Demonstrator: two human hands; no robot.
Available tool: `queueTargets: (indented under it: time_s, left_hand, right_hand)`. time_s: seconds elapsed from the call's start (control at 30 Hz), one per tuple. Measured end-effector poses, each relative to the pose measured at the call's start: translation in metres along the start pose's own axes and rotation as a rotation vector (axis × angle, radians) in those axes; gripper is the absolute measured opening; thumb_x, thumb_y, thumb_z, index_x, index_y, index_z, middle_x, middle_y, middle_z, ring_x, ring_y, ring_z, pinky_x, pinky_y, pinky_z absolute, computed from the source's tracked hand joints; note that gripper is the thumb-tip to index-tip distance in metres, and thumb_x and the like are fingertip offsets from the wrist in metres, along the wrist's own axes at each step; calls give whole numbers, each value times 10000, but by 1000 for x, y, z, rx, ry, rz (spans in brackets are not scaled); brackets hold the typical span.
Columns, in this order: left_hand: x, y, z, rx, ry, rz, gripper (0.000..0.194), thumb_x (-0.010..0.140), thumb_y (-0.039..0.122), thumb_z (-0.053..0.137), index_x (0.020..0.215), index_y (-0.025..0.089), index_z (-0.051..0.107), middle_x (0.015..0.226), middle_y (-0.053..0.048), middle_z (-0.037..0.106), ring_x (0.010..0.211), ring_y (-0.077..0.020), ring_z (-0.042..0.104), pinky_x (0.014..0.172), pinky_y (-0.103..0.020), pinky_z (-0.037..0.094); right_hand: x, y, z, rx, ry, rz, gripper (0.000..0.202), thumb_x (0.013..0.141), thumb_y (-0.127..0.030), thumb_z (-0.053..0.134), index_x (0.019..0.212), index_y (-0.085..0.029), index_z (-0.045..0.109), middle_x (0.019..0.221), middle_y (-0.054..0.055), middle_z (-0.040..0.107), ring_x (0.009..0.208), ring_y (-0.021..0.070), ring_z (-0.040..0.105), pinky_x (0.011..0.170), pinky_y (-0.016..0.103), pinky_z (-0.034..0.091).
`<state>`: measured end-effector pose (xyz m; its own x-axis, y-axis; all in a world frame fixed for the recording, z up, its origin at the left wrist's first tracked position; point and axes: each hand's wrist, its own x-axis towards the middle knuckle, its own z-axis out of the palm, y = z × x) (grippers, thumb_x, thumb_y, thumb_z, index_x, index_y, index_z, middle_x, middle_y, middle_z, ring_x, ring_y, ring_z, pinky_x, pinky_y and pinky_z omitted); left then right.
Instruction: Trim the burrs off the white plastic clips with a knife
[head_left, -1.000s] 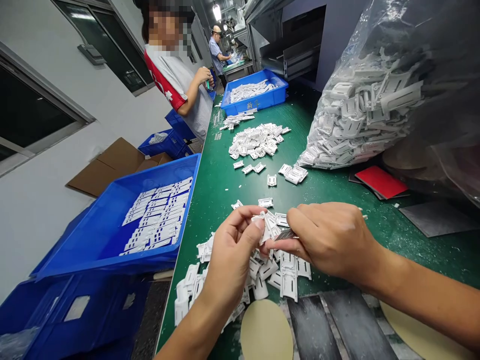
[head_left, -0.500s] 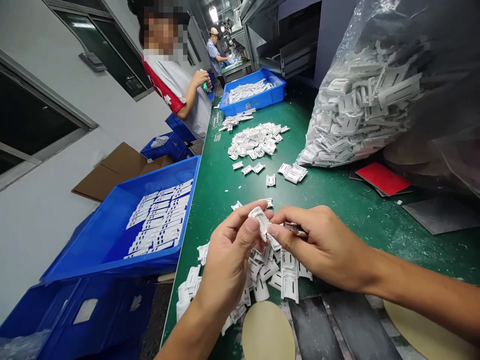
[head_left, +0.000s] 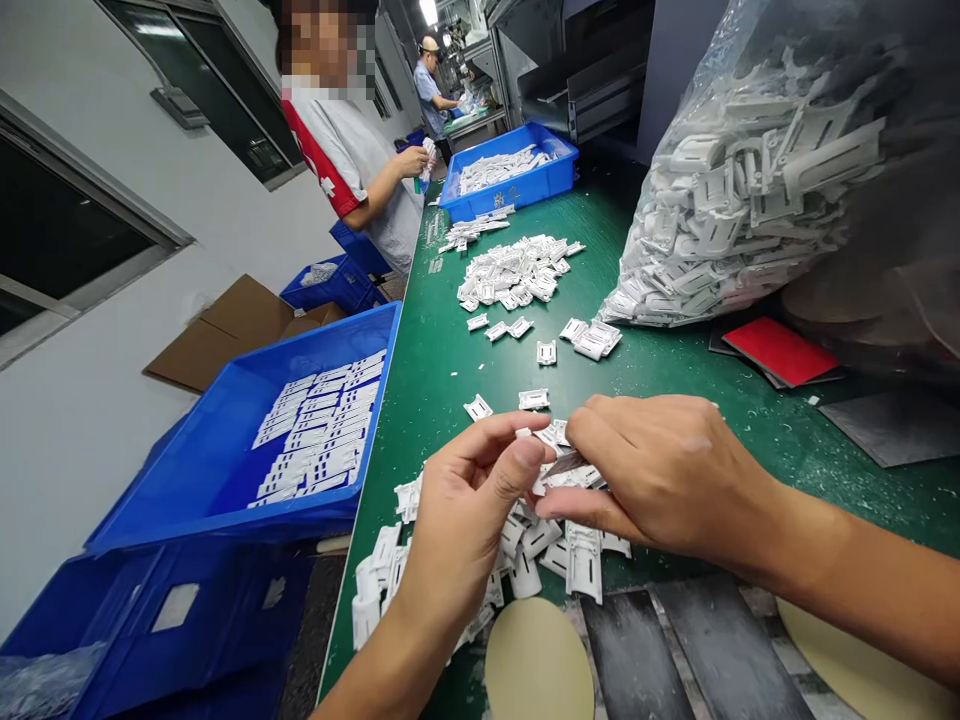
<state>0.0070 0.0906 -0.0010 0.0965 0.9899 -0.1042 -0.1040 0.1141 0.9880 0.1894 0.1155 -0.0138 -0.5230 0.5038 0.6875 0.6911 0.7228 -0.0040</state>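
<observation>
My left hand [head_left: 480,490] pinches a small white plastic part [head_left: 541,480] between thumb and fingers, largely hidden by them. Close against it on the right, my right hand [head_left: 660,475] grips a thin metal blade-like tool [head_left: 564,463], whose flat end meets the part. Below and behind both hands lies a loose pile of white plastic parts [head_left: 583,560] on the green table [head_left: 435,400]. Two single white parts [head_left: 534,399] rest just beyond my fingertips.
At left stands a blue bin [head_left: 180,470] with rows of white parts. Farther up are another heap [head_left: 514,270], a blue tray [head_left: 510,200] and a clear bag of parts [head_left: 720,220]. A person [head_left: 352,170] stands beyond the table's left edge.
My right hand has turned over, its back now facing up, and the metal tool shows more. The white part has tilted and is more covered by my fingers.
</observation>
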Motion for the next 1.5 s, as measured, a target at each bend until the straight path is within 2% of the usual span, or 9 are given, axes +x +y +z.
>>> queueTargets:
  time_s: [0.23, 0.63, 0.83, 0.97, 1.1, 1.27, 1.4, 1.5]
  left_hand:
    - [-1, 0, 1, 56, -13, 81, 118, 929, 367, 678, 941, 293, 770, 858, 26, 716, 800, -103, 604, 693, -163, 488]
    - [-1, 0, 1, 28, -18, 80, 107, 914, 336, 700, 890, 262, 773, 810, 16, 697, 774, -105, 604, 653, -160, 493]
    - [0, 2, 3, 18, 21, 88, 140, 873, 370, 738, 852, 239, 783, 767, -3, 695, 714, -118, 600, 617, -186, 488]
    - [-1, 2, 3, 29, 7, 87, 148, 886, 374, 723, 871, 237, 780, 781, -8, 688, 760, -127, 602, 656, -194, 490]
    - [-1, 2, 3, 33, 12, 72, 161, 872, 394, 734, 881, 238, 774, 771, -1, 670, 736, -123, 583, 647, -202, 480]
    - [0, 4, -1, 146, 123, 86, 147, 887, 385, 716, 983, 279, 751, 861, 25, 653, 752, -111, 536, 675, -203, 436]
    - [4, 6, -5, 324, 116, 123, 165, 915, 362, 673, 846, 240, 759, 948, 3, 690, 898, -158, 578, 765, -236, 411]
    - [6, 5, -6, 311, 216, 185, 214, 927, 363, 647, 805, 217, 745, 1017, -18, 708, 986, -194, 592, 862, -269, 404]
  right_hand:
    - [-1, -3, 1, -71, -1, -14, 517, 1024, -587, 304, 744, -219, 534, 578, -15, 498, 481, 174, 471, 469, 326, 230]
    - [-3, -3, 2, -95, -5, -16, 526, 1018, -605, 282, 708, -234, 489, 566, -14, 485, 479, 171, 424, 482, 325, 203]
    - [-5, -4, 2, -97, 5, -19, 517, 1008, -605, 328, 712, -228, 520, 568, -2, 494, 491, 171, 402, 507, 331, 197]
    - [-5, -6, 0, -96, 39, -27, 499, 1008, -583, 376, 696, -226, 534, 546, -7, 484, 479, 162, 375, 509, 329, 191]
    - [-4, -5, 0, -15, 38, -68, 516, 1022, -557, 362, 678, -221, 547, 528, -13, 473, 474, 153, 371, 503, 339, 186]
    - [-5, 5, 2, 188, 4, -120, 574, 1023, -580, 313, 626, -215, 510, 536, -14, 479, 476, 132, 366, 511, 340, 203]
    - [-7, 17, 8, 213, -34, 17, 561, 1002, -613, 369, 660, -197, 527, 551, -10, 536, 487, 120, 441, 523, 325, 216]
    - [-9, 24, 15, 132, -219, 211, 477, 988, -570, 434, 726, -192, 559, 612, -1, 610, 530, 127, 516, 539, 316, 193]
